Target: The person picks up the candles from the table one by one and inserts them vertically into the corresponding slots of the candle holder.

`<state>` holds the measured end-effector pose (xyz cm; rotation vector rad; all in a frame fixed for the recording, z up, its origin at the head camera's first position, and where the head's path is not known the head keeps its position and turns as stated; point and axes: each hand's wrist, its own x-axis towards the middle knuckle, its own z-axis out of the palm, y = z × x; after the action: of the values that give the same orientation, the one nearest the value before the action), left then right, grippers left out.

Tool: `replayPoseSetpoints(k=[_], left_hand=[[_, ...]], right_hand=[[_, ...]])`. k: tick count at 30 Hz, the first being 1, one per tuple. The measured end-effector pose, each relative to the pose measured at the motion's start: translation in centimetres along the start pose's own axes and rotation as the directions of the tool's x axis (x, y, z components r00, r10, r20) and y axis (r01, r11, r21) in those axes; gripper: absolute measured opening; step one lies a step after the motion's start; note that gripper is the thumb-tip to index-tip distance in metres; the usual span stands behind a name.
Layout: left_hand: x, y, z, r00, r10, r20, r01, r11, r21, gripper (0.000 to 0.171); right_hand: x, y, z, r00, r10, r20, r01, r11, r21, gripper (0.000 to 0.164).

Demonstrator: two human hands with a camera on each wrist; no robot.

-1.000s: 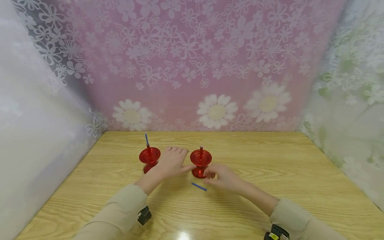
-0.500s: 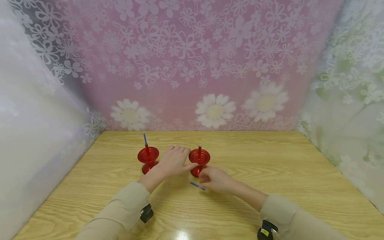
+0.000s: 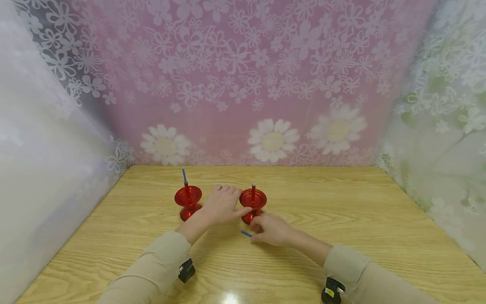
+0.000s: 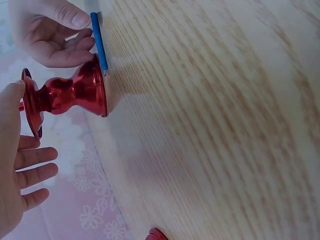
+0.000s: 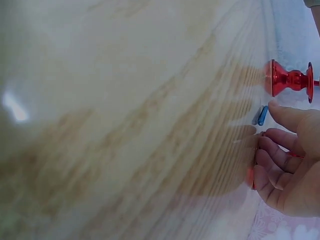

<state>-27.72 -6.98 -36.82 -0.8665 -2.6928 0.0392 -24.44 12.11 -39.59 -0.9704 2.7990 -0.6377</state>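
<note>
In the head view, my left hand (image 3: 221, 205) holds the dish of the right red candle holder (image 3: 253, 198) between thumb and forefinger, its other fingers extended. That holder stands upright with an open tube in its middle. A thin blue candle (image 4: 99, 42) lies on the table in front of its base. My right hand (image 3: 272, 230) is at the candle, with the thumb apart from the loosely bent fingers. The thumb (image 5: 285, 116) is close to the candle in the right wrist view; I cannot tell whether they touch. The right hand hides the candle's right end in the head view.
The left red candle holder (image 3: 188, 197) stands left of my left hand, with an upright blue candle (image 3: 184, 175) in its tube. Both stand on a wood-grain table (image 3: 322, 198). A floral pink backdrop (image 3: 212, 84) rises behind, with pale side sheets.
My right hand has moved left over the blue candle on the table, covering its right end. My left hand has stayed at the right holder with little change.
</note>
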Motion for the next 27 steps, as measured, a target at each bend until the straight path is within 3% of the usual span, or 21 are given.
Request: replayPoseSetpoints(k=[27], left_hand=[[0.06, 0.13, -0.2, 0.999, -0.01, 0.041, 0.011, 1.0, -0.011, 0.056]], right_hand=[[0.58, 0.19, 0.47, 0.999, -0.049, -0.013, 0.047, 0.994, -0.094, 0.016]])
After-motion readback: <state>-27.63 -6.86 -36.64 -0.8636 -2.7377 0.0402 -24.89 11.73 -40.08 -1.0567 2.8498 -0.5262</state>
